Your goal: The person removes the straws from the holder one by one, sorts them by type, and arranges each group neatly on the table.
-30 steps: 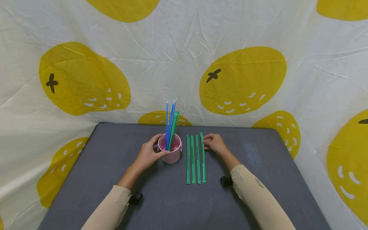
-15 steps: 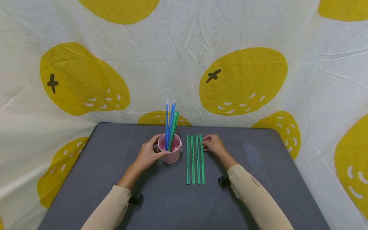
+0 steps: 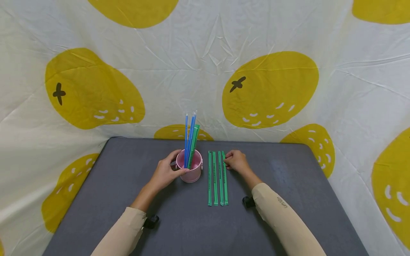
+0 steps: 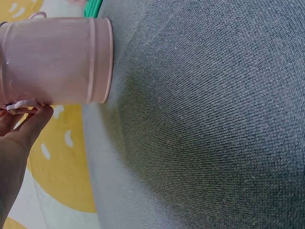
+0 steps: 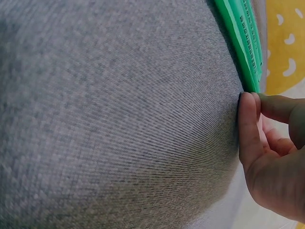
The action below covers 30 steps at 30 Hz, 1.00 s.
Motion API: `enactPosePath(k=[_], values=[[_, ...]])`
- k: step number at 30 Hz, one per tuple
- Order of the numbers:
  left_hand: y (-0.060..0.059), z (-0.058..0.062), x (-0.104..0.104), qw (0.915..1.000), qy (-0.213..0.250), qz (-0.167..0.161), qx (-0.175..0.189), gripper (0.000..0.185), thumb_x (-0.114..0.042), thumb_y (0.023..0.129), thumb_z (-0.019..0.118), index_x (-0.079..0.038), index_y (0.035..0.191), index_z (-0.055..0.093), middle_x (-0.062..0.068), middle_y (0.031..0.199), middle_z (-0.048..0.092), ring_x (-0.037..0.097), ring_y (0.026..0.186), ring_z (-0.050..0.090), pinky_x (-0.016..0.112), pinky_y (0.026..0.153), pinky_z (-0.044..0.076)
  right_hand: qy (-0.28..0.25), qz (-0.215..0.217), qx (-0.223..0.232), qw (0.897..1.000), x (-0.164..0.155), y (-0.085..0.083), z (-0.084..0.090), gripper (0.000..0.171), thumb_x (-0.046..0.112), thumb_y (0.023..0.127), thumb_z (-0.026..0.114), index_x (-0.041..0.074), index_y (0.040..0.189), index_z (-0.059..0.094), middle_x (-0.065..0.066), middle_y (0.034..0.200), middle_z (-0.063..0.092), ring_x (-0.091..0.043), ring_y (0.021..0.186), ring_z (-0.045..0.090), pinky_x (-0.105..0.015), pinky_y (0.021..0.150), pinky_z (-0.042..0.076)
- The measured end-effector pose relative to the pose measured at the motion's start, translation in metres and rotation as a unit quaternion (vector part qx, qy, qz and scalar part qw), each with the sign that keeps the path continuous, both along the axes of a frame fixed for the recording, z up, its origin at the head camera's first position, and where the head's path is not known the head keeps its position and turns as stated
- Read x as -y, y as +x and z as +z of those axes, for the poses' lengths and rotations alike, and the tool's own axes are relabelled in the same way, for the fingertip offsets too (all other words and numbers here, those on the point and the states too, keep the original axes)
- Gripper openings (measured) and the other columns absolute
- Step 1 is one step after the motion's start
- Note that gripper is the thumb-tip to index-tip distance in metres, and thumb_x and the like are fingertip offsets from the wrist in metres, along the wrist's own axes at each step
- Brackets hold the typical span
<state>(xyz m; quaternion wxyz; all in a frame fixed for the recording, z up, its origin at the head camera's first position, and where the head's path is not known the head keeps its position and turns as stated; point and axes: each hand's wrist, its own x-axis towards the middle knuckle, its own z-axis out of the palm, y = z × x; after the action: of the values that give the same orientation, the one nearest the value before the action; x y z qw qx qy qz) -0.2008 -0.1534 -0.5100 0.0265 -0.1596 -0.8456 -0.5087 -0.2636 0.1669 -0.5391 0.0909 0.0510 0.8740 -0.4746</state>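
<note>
A small pink bucket [image 3: 192, 175] stands upright on the table, and my left hand [image 3: 166, 170] grips it by its left side, thumb near the rim. Several straws in blue [image 3: 186, 140] and green [image 3: 194, 142] wrappers lean upright in it. To its right, several green-wrapped straws lie in a row, lengthwise and almost parallel. At the far part of the rightmost green straw [image 3: 225, 185], my right hand [image 3: 237, 161] pinches its edge between thumb and fingertips. The right wrist view shows the fingertips low at the table, right at the green wrapper [image 5: 238, 40].
The dark grey table [image 3: 179, 224] ends at a far edge not far beyond the bucket and straws. Behind it hangs a white cloth [image 3: 185, 85] with large yellow fruit prints. Black wrist cameras [image 3: 151, 222] sit below both sleeves.
My right hand has moved slightly left with the rightmost green straw, which now lies closer to its neighbour and straighter. The left hand and bucket have stayed in place.
</note>
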Motion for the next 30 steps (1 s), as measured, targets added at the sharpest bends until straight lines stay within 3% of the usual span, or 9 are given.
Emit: enactPosePath(k=[10,18,22,30], values=[[0.000,0.000,-0.001,1.0000,-0.005,0.001,-0.001,0.081,-0.034,0.080,0.091,-0.009,0.147,0.052,0.015,0.137,0.066,0.032,0.125,0.066,0.049,0.099,0.058,0.074,0.018,-0.023,0.997,0.002,0.003,0.009,0.019,0.004,0.091,0.072,-0.005,0.107,0.071,-0.014,0.085,0.077,-0.020,0.060,0.072,-0.029,0.055,0.061],[0.000,0.000,-0.001,1.0000,-0.003,-0.001,-0.006,0.081,-0.032,0.080,0.091,-0.008,0.147,0.052,0.015,0.136,0.066,0.032,0.125,0.066,0.047,0.099,0.058,0.091,0.026,-0.036,0.995,0.001,0.003,0.011,0.022,0.007,0.091,0.074,-0.003,0.109,0.071,-0.014,0.090,0.076,-0.019,0.064,0.072,-0.031,0.059,0.062],[0.001,-0.001,0.000,1.0000,-0.002,0.000,-0.006,0.080,-0.031,0.080,0.091,-0.008,0.147,0.052,0.015,0.137,0.066,0.032,0.125,0.066,0.046,0.099,0.058,0.101,0.040,-0.063,0.992,0.001,0.001,0.014,0.022,0.013,0.092,0.074,0.000,0.109,0.071,-0.011,0.091,0.075,-0.017,0.066,0.069,-0.031,0.063,0.059],[0.000,-0.001,-0.001,1.0000,0.000,-0.001,-0.002,0.081,-0.030,0.080,0.091,-0.008,0.147,0.052,0.016,0.138,0.066,0.034,0.126,0.065,0.047,0.099,0.058,0.057,0.074,-0.123,0.988,0.005,-0.001,0.034,0.026,0.022,0.097,0.073,0.004,0.116,0.072,-0.010,0.105,0.076,-0.025,0.093,0.071,-0.040,0.079,0.060]])
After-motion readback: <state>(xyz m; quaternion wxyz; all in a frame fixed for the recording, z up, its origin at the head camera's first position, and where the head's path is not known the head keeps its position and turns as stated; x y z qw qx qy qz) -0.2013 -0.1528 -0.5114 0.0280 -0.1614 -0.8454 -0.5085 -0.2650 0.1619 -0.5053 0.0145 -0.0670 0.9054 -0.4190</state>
